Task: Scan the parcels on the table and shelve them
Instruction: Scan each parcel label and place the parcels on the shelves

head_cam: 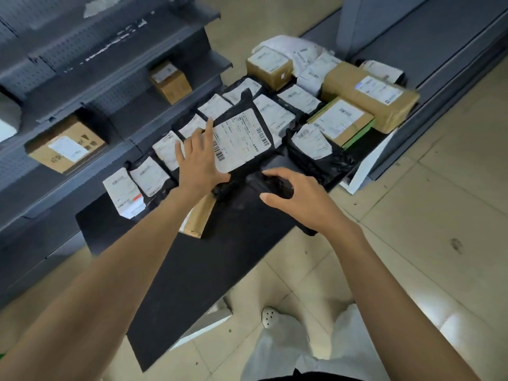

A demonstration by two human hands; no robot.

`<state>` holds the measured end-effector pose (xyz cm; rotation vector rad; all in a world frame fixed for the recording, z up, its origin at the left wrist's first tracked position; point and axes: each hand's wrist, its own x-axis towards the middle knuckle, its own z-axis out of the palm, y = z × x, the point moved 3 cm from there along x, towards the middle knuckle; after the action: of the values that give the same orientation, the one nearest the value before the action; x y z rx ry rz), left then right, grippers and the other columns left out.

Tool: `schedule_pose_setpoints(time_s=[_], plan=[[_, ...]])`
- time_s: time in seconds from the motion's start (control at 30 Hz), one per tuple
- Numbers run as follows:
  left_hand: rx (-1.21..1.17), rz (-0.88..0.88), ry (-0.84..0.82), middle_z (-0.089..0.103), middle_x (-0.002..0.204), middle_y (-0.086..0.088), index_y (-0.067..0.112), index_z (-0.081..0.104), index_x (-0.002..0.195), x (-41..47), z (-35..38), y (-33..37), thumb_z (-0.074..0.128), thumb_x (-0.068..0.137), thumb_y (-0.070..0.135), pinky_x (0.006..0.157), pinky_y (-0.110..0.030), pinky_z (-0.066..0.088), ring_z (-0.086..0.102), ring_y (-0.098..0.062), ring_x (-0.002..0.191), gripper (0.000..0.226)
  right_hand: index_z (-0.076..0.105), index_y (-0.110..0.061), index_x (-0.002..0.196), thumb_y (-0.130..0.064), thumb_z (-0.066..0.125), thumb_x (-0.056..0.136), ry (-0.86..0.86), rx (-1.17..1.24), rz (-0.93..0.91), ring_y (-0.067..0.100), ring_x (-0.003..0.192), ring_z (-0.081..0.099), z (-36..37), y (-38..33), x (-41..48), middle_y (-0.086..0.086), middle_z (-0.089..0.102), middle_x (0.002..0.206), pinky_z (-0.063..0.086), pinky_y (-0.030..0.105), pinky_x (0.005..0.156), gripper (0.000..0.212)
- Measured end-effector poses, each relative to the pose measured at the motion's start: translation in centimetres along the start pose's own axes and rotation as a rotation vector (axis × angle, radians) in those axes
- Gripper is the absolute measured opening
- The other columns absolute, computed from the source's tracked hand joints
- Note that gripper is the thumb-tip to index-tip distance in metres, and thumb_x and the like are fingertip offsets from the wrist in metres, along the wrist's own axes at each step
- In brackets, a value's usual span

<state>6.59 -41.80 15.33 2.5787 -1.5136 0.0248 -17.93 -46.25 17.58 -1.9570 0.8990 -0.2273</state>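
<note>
- The shelf is standing along my left with a box sitting on it. I judge that scanned parcels are meant to go there, so it is close to hand.
- The small bags are lying in a row along the far-left edge of the table, just beside the shelf. They are lying label-up, so each code is showing.
- My left hand is spreading wide with the fingers straight, lying against the near-left edge of the big bag. The thumb is running along the bag's lower edge and nothing is curling round it. I am steadying the bag so that its label is facing me.
- The big bag is resting mid-table on top of its neighbours, with its barcodes uncovered and ready for reading.
- My right hand is curling round a dark, blurred thing that I take for the scanner. I am holding it just beside the bag's near corner, close enough to aim at the barcodes. I judge the scan is about to happen, not done.
- The brown boxes are sitting at the table's far-right end, well apart from both hands.
</note>
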Motion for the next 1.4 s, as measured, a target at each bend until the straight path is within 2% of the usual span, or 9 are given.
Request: schedule_pose_setpoints(time_s=[0.17,0.33,0.5,0.6,0.8,0.9,1.0,1.2,1.4], plan=[[0.009,0.182,-0.016,0.026,0.153,-0.016,0.019,0.002,0.157,3.8,2.3,14.0,0.085,0.061,0.043,0.119,-0.054,0.011,0.024,-0.037,0.142,0.130,0.054,-0.042,0.134,-0.053,0.068,0.085,0.155,0.013,0.067,0.008,0.119,0.057,-9.7,7.2,-2.9,-0.017,0.061,0.129,0.050,0.040,0.099,0.052],[-0.019,0.401,-0.108,0.028,0.151,-0.016,0.016,0.004,0.158,5.3,7.0,33.1,0.087,0.059,0.046,0.113,-0.051,0.025,0.028,-0.039,0.137,0.133,0.057,-0.041,0.132,-0.050,0.069,0.086,0.336,0.014,0.203,0.012,0.108,0.060,-23.1,17.4,-8.8,-0.016,0.064,0.119,0.051,0.039,0.093,0.048],[-0.046,0.624,-0.176,0.034,0.145,-0.013,0.019,0.002,0.157,6.0,10.7,52.8,0.087,0.057,0.049,0.109,-0.049,0.031,0.034,-0.038,0.132,0.134,0.060,-0.036,0.130,-0.046,0.070,0.085,0.611,0.032,0.347,0.008,0.105,0.059,-35.7,26.9,-17.2,-0.015,0.065,0.123,0.043,0.028,0.089,0.047],[-0.073,0.792,-0.179,0.032,0.148,-0.014,0.017,0.006,0.157,5.8,11.4,64.1,0.088,0.057,0.047,0.105,-0.049,0.035,0.036,-0.038,0.130,0.133,0.061,-0.040,0.124,-0.058,0.065,0.077,0.797,0.027,0.436,0.013,0.109,0.062,-41.0,31.6,-22.6,-0.016,0.068,0.117,0.049,0.040,0.095,0.051],[-0.171,1.073,-0.203,0.031,0.146,-0.010,0.017,0.006,0.157,5.3,12.3,82.1,0.086,0.061,0.047,0.104,-0.048,0.034,0.033,-0.035,0.130,0.129,0.058,-0.045,0.126,-0.054,0.067,0.082,0.992,0.070,0.616,0.016,0.109,0.062,-48.3,39.0,-28.4,-0.017,0.067,0.119,0.050,0.041,0.094,0.046],[-0.148,1.159,-0.195,0.035,0.143,-0.008,0.018,0.005,0.157,6.9,14.4,88.3,0.084,0.061,0.051,0.101,-0.047,0.037,0.038,-0.032,0.125,0.129,0.057,-0.044,0.127,-0.053,0.067,0.083,1.045,0.093,0.668,0.015,0.109,0.061,-52.2,42.4,-28.7,-0.018,0.066,0.121,0.050,0.042,0.095,0.046],[-0.148,1.160,-0.240,0.035,0.142,-0.006,0.020,0.005,0.157,10.3,17.2,93.5,0.084,0.059,0.046,0.101,-0.046,0.038,0.036,-0.031,0.127,0.129,0.057,-0.044,0.126,-0.055,0.066,0.082,1.078,0.094,0.681,0.016,0.108,0.062,-57.2,45.8,-27.5,-0.018,0.066,0.119,0.050,0.043,0.095,0.046],[-0.112,1.221,-0.278,0.032,0.146,-0.010,0.020,0.000,0.157,21.2,20.1,105.5,0.083,0.059,0.045,0.106,-0.045,0.033,0.032,-0.033,0.131,0.131,0.060,-0.044,0.124,-0.055,0.068,0.081,1.136,0.158,0.668,0.009,0.113,0.059,-70.5,52.2,-21.7,-0.026,0.063,0.120,0.047,0.041,0.101,0.045],[-0.158,1.216,-0.245,0.030,0.147,-0.011,0.020,0.002,0.157,32.2,20.1,117.7,0.083,0.060,0.045,0.106,-0.046,0.035,0.033,-0.034,0.130,0.129,0.058,-0.046,0.124,-0.068,0.058,0.070,1.148,0.174,0.621,0.011,0.098,0.066,-82.9,56.7,-14.2,-0.025,0.065,0.117,0.052,0.041,0.093,0.058]])
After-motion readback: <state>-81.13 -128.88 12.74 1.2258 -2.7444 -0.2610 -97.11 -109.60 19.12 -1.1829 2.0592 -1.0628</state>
